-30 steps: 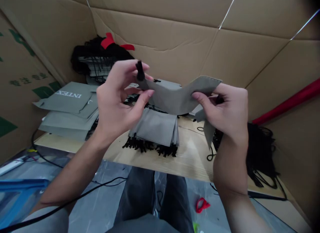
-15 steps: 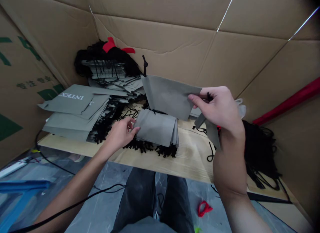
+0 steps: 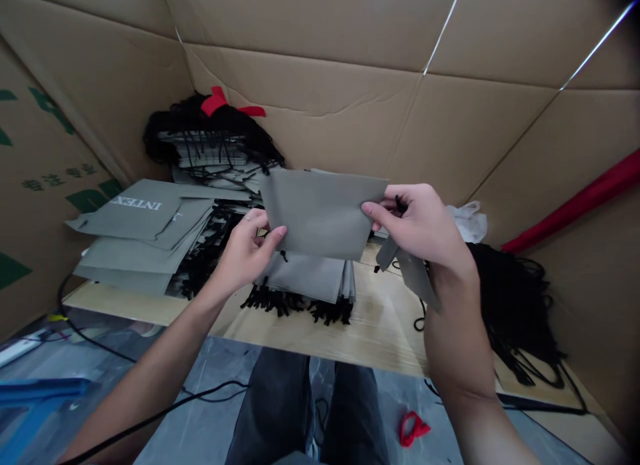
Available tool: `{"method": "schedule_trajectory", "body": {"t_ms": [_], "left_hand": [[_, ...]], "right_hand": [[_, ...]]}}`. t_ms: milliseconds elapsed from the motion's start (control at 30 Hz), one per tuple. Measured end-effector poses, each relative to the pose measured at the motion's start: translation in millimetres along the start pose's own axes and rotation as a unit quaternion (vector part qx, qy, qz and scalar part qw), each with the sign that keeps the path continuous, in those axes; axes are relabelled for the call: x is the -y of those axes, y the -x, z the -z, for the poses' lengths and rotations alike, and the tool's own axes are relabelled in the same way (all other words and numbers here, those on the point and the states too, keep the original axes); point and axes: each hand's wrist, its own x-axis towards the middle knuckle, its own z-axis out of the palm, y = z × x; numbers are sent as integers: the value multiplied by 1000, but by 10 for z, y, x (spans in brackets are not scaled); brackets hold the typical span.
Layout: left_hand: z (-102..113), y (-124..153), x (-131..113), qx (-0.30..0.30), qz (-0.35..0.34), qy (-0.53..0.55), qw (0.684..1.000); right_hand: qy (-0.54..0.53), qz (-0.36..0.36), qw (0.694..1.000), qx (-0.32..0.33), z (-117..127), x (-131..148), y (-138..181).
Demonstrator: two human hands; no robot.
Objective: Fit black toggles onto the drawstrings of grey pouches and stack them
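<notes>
A flat grey drawstring pouch [image 3: 320, 215] is stretched between both hands, raised over the wooden board. My left hand [image 3: 250, 248] pinches its lower left edge between thumb and fingers. Its right edge is gripped by my right hand [image 3: 415, 218], with a black cord end poking up between the fingers and grey strips [image 3: 413, 272] hanging beneath the palm. Directly below lies a small stack of grey pouches [image 3: 305, 278], their knotted black cord ends fringing the near side. The held pouch partly covers that stack.
Larger grey pouches printed INTEX [image 3: 145, 212] lie at left. Behind them are bundled pouches with black cords [image 3: 215, 142] and a red tie. A heap of black cords [image 3: 515, 312] sits at right on the wooden board [image 3: 385, 332]. Cardboard walls [image 3: 310, 72] enclose the board.
My left hand has risen from the stack and taken hold of the raised pouch's left edge. My right hand has shifted slightly left and down with the pouch, which now hangs flatter.
</notes>
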Motion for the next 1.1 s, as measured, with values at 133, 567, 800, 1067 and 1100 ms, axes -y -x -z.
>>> {"method": "schedule_trajectory", "body": {"t_ms": [133, 567, 800, 1067, 1100], "left_hand": [[21, -144, 54, 24, 34, -43, 998], [-286, -158, 207, 150, 76, -330, 929], [-318, -41, 280, 122, 20, -371, 920], [-397, 326, 120, 229, -226, -333, 886], [-432, 352, 126, 243, -242, -335, 878]], "right_hand": [[68, -86, 993, 50, -146, -97, -84], [211, -157, 917, 301, -748, -325, -281], [230, -172, 897, 338, -762, -299, -281], [285, -196, 891, 294, -736, -521, -377], [291, -196, 889, 295, -750, -552, -392]]}}
